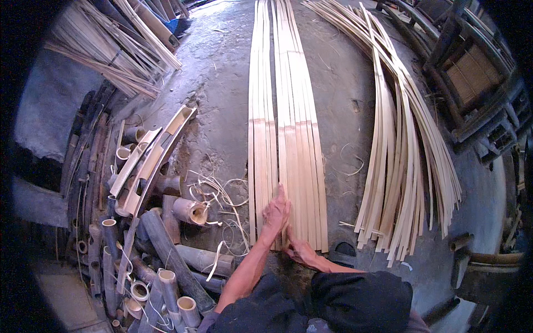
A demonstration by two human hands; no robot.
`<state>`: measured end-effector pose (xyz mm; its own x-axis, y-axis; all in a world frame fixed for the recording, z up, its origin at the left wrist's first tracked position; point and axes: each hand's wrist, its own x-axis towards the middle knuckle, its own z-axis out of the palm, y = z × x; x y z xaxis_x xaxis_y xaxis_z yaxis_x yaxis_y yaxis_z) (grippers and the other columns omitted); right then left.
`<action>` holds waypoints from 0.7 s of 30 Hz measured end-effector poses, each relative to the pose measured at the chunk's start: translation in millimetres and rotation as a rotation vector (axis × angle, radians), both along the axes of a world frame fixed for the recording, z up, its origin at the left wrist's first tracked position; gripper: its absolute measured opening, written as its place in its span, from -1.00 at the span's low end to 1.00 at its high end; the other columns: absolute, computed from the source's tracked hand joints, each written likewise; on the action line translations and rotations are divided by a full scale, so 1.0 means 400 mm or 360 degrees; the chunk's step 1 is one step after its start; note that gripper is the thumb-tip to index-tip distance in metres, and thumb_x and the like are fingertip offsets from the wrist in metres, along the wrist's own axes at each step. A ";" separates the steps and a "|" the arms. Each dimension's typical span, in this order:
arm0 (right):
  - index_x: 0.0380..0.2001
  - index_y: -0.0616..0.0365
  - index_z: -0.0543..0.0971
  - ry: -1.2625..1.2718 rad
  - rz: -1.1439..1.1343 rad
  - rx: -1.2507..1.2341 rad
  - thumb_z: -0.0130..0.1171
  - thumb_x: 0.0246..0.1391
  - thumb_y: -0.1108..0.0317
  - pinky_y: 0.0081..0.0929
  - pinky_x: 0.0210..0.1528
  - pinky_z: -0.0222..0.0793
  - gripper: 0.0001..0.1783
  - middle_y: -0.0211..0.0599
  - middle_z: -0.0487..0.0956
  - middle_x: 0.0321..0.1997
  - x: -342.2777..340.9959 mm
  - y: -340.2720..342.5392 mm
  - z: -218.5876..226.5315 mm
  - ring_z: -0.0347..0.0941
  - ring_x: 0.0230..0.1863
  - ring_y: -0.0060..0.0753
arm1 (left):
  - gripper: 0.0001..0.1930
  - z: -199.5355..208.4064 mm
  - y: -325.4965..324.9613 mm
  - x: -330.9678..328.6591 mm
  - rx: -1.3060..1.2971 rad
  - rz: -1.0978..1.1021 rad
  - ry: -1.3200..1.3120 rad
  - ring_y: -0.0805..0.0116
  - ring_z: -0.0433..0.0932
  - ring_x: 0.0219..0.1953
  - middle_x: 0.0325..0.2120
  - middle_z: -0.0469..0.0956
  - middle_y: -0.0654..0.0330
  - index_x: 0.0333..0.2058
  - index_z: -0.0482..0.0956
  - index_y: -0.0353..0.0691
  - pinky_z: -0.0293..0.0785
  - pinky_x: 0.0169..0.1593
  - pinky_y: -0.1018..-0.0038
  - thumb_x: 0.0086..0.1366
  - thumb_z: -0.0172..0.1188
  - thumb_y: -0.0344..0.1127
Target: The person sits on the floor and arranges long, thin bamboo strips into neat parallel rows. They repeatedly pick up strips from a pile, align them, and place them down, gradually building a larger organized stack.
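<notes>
Long, pale bamboo strips (302, 161) lie side by side on the floor in front of me, with a narrow dark gap splitting them into two bands. My left hand (275, 215) is on the strips just beside that gap, its index finger stretched forward along one strip and the other fingers closed in against it. Close to my body, my right hand (301, 251) pinches at the near end of a bamboo strip by the gap. Its fingertips are partly hidden.
To the right is a loose, fanned pile of bamboo strips (397, 166). Cut bamboo tubes (191, 211) and split halves (152, 164) crowd the left, with curled shavings (225, 194) beside them. A strip bundle (119, 53) leans at far left; a wooden chair (472, 72) stands at far right.
</notes>
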<state>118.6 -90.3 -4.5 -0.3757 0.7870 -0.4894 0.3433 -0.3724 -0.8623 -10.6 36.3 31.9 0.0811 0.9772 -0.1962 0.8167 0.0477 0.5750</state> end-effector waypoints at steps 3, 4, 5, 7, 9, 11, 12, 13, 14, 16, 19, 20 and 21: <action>0.12 0.24 0.31 -0.0193 0.0040 0.0572 0.00 0.26 0.04 -0.29 -0.57 0.14 -0.46 -0.25 0.16 -0.73 -0.005 -0.003 0.024 0.12 -0.70 -0.36 | -0.31 0.028 0.007 -0.023 -0.0126 -0.0026 0.0093 -0.26 0.58 -0.36 -0.44 0.58 -0.24 0.32 0.09 -0.08 0.49 -0.27 -0.04 0.26 0.10 -0.12; 0.12 0.23 0.30 -0.0232 0.0054 0.0765 0.00 0.27 0.05 -0.27 -0.57 0.14 -0.46 -0.24 0.16 -0.73 -0.007 -0.007 0.018 0.13 -0.70 -0.35 | -0.31 0.027 0.008 -0.026 -0.0092 -0.0034 0.0104 -0.27 0.58 -0.39 -0.47 0.58 -0.22 0.32 0.09 -0.07 0.48 -0.29 -0.06 0.26 0.10 -0.12; 0.17 0.21 0.25 -0.0202 0.0032 0.0837 0.00 0.27 0.08 -0.26 -0.57 0.15 -0.45 -0.24 0.17 -0.72 -0.008 -0.008 0.010 0.12 -0.70 -0.33 | -0.32 0.027 0.008 -0.029 -0.0057 -0.0041 0.0114 -0.27 0.58 -0.41 -0.50 0.58 -0.21 0.32 0.09 -0.06 0.48 -0.30 -0.08 0.26 0.10 -0.12; 0.27 0.15 -0.01 -0.0175 0.0120 0.0646 0.03 0.24 0.20 -0.23 -0.56 0.18 -0.33 -0.19 0.17 -0.72 -0.002 0.000 -0.010 0.14 -0.70 -0.26 | -0.34 0.033 0.020 -0.027 -0.0099 -0.0055 0.0042 -0.23 0.57 -0.37 -0.47 0.57 -0.20 0.29 0.14 -0.09 0.48 -0.28 -0.04 0.25 0.12 -0.14; 0.35 0.09 -0.30 -0.0211 0.0284 0.0328 0.07 0.21 0.33 -0.17 -0.55 0.21 -0.11 -0.13 0.16 -0.72 0.006 0.021 -0.016 0.16 -0.69 -0.21 | -0.38 0.013 0.024 -0.035 0.0108 -0.0036 0.0021 -0.17 0.55 -0.32 -0.42 0.53 -0.16 0.25 0.21 -0.12 0.47 -0.25 0.02 0.23 0.14 -0.17; 0.38 0.09 -0.32 -0.0316 0.0338 0.0437 0.07 0.22 0.33 -0.14 -0.55 0.21 -0.09 -0.09 0.17 -0.73 -0.003 0.025 0.002 0.15 -0.69 -0.19 | -0.44 -0.048 0.029 -0.061 0.0563 0.0023 0.0061 -0.09 0.51 -0.27 -0.36 0.47 -0.10 0.19 0.30 -0.14 0.46 -0.21 0.08 0.21 0.17 -0.21; 0.38 0.09 -0.26 -0.0394 0.0320 0.0594 0.06 0.24 0.29 -0.13 -0.56 0.20 -0.13 -0.08 0.17 -0.74 -0.005 0.025 0.010 0.15 -0.70 -0.19 | -0.46 -0.053 0.031 -0.061 0.0552 0.0048 0.0104 -0.04 0.48 -0.24 -0.32 0.44 -0.06 0.14 0.34 -0.18 0.43 -0.21 0.11 0.18 0.19 -0.22; 0.37 0.12 -0.26 -0.0458 0.0359 0.0487 0.05 0.24 0.26 -0.11 -0.55 0.21 -0.13 -0.08 0.17 -0.75 -0.005 0.035 0.010 0.15 -0.71 -0.19 | -0.49 -0.046 0.044 -0.058 0.0553 0.0069 0.0146 0.01 0.46 -0.21 -0.29 0.41 -0.01 0.08 0.38 -0.21 0.40 -0.21 0.13 0.15 0.22 -0.22; 0.37 0.14 -0.26 -0.0521 0.0399 0.0379 0.05 0.25 0.23 -0.08 -0.55 0.21 -0.13 -0.09 0.18 -0.76 -0.005 0.044 0.008 0.16 -0.71 -0.18 | -0.51 -0.038 0.053 -0.055 0.0554 0.0091 0.0189 0.06 0.44 -0.19 -0.26 0.38 0.03 0.03 0.43 -0.25 0.37 -0.21 0.16 0.12 0.25 -0.23; 0.35 0.20 -0.23 -0.0576 0.0415 0.0435 0.05 0.25 0.18 -0.05 -0.53 0.24 -0.15 -0.07 0.18 -0.77 -0.002 0.050 0.007 0.17 -0.73 -0.16 | -0.47 -0.022 0.050 -0.060 0.0468 0.0077 0.0235 0.06 0.39 -0.08 -0.18 0.35 0.03 0.06 0.41 -0.27 0.33 -0.13 0.14 0.13 0.25 -0.20; 0.33 0.31 -0.10 -0.0518 0.0370 0.0654 0.03 0.25 0.16 -0.07 -0.49 0.28 -0.21 -0.08 0.20 -0.77 0.003 0.044 0.034 0.18 -0.74 -0.15 | -0.42 -0.013 0.033 -0.081 0.0591 0.0153 0.0396 0.04 0.36 -0.02 -0.11 0.34 0.00 0.10 0.37 -0.27 0.31 -0.05 0.14 0.13 0.26 -0.18; 0.32 0.34 -0.05 -0.0480 0.0377 0.0545 0.02 0.25 0.17 -0.11 -0.48 0.30 -0.24 -0.11 0.20 -0.77 -0.001 0.052 0.070 0.19 -0.73 -0.16 | -0.39 -0.024 0.027 -0.094 0.0688 0.0258 0.0469 0.03 0.35 0.00 -0.09 0.34 -0.01 0.13 0.34 -0.27 0.29 -0.02 0.14 0.13 0.26 -0.18; 0.31 0.34 0.00 -0.0306 0.0261 0.0311 0.02 0.25 0.17 -0.15 -0.47 0.30 -0.27 -0.15 0.21 -0.76 -0.004 0.051 0.049 0.19 -0.73 -0.19 | -0.36 -0.034 0.025 -0.109 0.0783 0.0363 0.0543 0.02 0.34 0.02 -0.06 0.33 -0.02 0.16 0.31 -0.28 0.28 0.02 0.14 0.13 0.26 -0.17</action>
